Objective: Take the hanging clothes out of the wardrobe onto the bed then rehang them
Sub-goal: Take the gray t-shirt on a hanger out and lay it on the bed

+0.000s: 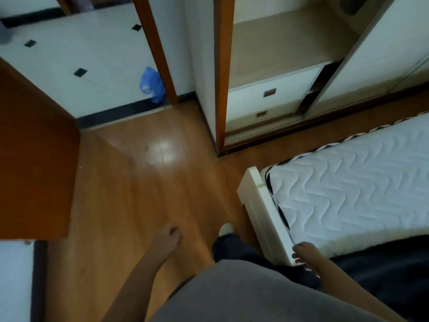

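Far ahead and right of both hands, the wardrobe [276, 73] stands open, no hanging clothes visible; the bed [348, 182] lies at right, nearest the right hand [304, 254], fingers loosely spread; left hand [168, 235] curled, empty

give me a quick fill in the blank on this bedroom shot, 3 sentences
1. The blue plastic bag lies on the white tiled floor beside a wooden door ____.
2. The open wardrobe shows ____ white drawers, one above the other.
3. Neither the left hand nor the right hand holds ____.

Missing words: frame; two; anything
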The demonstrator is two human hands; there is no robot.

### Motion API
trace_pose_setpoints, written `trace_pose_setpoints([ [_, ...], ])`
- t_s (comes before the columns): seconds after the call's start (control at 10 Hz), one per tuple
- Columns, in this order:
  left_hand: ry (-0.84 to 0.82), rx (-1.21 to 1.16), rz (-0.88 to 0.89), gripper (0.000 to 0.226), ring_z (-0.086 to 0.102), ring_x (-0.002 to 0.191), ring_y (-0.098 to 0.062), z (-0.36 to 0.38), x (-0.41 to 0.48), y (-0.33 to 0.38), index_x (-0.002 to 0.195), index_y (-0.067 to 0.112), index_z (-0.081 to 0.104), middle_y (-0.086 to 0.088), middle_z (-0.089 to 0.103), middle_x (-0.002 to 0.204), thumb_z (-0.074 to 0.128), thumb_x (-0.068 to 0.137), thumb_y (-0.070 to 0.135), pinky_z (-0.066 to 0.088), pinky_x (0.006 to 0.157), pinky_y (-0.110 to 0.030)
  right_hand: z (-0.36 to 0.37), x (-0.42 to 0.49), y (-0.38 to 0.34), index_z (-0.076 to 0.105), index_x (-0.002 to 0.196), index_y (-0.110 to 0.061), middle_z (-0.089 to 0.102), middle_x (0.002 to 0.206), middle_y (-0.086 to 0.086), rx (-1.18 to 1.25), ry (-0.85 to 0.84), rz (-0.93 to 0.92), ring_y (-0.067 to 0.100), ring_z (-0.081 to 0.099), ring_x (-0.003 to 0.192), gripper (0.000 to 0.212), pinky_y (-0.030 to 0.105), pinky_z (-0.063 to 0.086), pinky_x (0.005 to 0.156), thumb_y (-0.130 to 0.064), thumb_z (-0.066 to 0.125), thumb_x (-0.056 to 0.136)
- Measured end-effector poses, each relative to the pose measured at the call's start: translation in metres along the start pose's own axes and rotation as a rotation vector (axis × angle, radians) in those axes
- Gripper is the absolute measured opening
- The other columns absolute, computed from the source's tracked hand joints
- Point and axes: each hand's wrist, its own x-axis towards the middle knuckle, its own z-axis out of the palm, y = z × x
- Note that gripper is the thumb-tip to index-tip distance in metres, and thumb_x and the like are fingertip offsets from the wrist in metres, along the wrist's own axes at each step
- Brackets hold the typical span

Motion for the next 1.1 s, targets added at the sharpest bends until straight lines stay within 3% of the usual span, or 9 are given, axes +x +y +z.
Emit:
trace_pose_setpoints([
  [0.1, -0.034, 0.154, 0.209, 0.025, 0.056, 0.099, -0.018, -0.015, 0.031, 0.083, 0.115, 0.012, 0.052, 0.001, 0.057, 0.104, 0.039, 0.096, 0.023, 0.041, 0.073, -0.023, -0.027, 0.012, -0.081, 0.049, 0.075, -0.005, 0.052, 0.075, 0.012, 0.075, 0.016, -0.139, 0.021, 0.048, 0.063, 0.016, 0.024, 0.035, 0.055, -0.002, 0.043, 0.090],
  [0.2, -0.041, 0.157, 0.294, 0.023, 0.050, 0.100, -0.013, -0.027, 0.054, 0.132, 0.116, 0.016, 0.051, 0.003, 0.052, 0.106, 0.040, 0.096, 0.023, 0.036, 0.080, -0.022, -0.049, 0.017, -0.145, 0.053, 0.090, -0.003, 0.056, 0.087, 0.015, 0.189, 0.034, -0.229, 0.024, 0.051, 0.079, 0.010, 0.024, 0.035, 0.055, -0.009, 0.044, 0.092],
  [0.3, -0.055, 0.104, 0.321, 0.011, 0.056, 0.103, -0.018, -0.039, 0.083, 0.175, 0.102, 0.024, 0.050, -0.001, 0.059, 0.105, 0.041, 0.096, 0.024, 0.038, 0.080, -0.024, -0.068, 0.024, -0.187, 0.054, 0.104, -0.006, 0.059, 0.098, 0.014, 0.291, 0.054, -0.264, 0.024, 0.054, 0.087, 0.015, 0.023, 0.038, 0.058, -0.013, 0.045, 0.093],
  [0.5, -0.145, 0.157, 0.470, 0.014, 0.058, 0.092, -0.009, -0.058, 0.157, 0.281, 0.102, 0.023, 0.056, 0.008, 0.061, 0.096, 0.043, 0.095, 0.021, 0.042, 0.072, -0.016, -0.110, 0.043, -0.201, 0.055, 0.107, -0.003, 0.059, 0.104, 0.018, 0.546, 0.213, -0.123, 0.027, 0.055, 0.085, 0.017, 0.029, 0.040, 0.064, -0.009, 0.045, 0.094],
  [0.6, -0.252, 0.278, 0.673, 0.017, 0.058, 0.095, -0.004, -0.063, 0.181, 0.355, 0.093, 0.038, 0.050, 0.016, 0.060, 0.096, 0.044, 0.094, 0.023, 0.048, 0.087, -0.026, -0.133, 0.045, -0.202, 0.055, 0.109, 0.001, 0.059, 0.102, 0.020, 0.709, 0.320, -0.018, 0.026, 0.053, 0.076, 0.020, 0.031, 0.034, 0.063, -0.009, 0.045, 0.095],
  [0.7, -0.317, 0.352, 0.834, 0.013, 0.056, 0.095, 0.000, -0.054, 0.193, 0.427, 0.098, 0.033, 0.051, 0.018, 0.057, 0.094, 0.044, 0.094, 0.023, 0.046, 0.088, -0.020, -0.152, 0.047, -0.222, 0.055, 0.113, 0.005, 0.060, 0.100, 0.020, 0.812, 0.398, 0.010, 0.026, 0.053, 0.076, 0.025, 0.028, 0.033, 0.059, -0.009, 0.044, 0.095],
  [0.8, -0.352, 0.357, 0.940, 0.016, 0.053, 0.092, 0.005, -0.036, 0.202, 0.480, 0.108, 0.024, 0.053, 0.018, 0.056, 0.095, 0.044, 0.094, 0.025, 0.040, 0.078, -0.007, -0.177, 0.043, -0.260, 0.056, 0.107, -0.001, 0.061, 0.106, 0.022, 0.836, 0.468, -0.046, 0.027, 0.054, 0.085, 0.018, 0.024, 0.037, 0.059, -0.006, 0.044, 0.094],
  [1.0, -0.332, 0.240, 1.060, 0.018, 0.053, 0.093, 0.008, -0.007, 0.208, 0.559, 0.108, 0.022, 0.055, 0.013, 0.061, 0.101, 0.045, 0.094, 0.023, 0.041, 0.070, 0.000, -0.237, 0.031, -0.335, 0.058, 0.104, -0.003, 0.063, 0.100, 0.017, 0.846, 0.545, -0.263, 0.026, 0.057, 0.086, 0.018, 0.022, 0.041, 0.064, -0.005, 0.045, 0.093],
  [1.1, -0.283, 0.173, 1.155, 0.016, 0.053, 0.095, 0.007, -0.001, 0.208, 0.599, 0.105, 0.024, 0.056, 0.017, 0.059, 0.100, 0.047, 0.092, 0.025, 0.040, 0.070, 0.003, -0.289, 0.034, -0.385, 0.060, 0.102, -0.013, 0.066, 0.101, 0.010, 0.760, 0.630, -0.425, 0.024, 0.060, 0.094, 0.017, 0.027, 0.046, 0.077, -0.008, 0.047, 0.093],
])
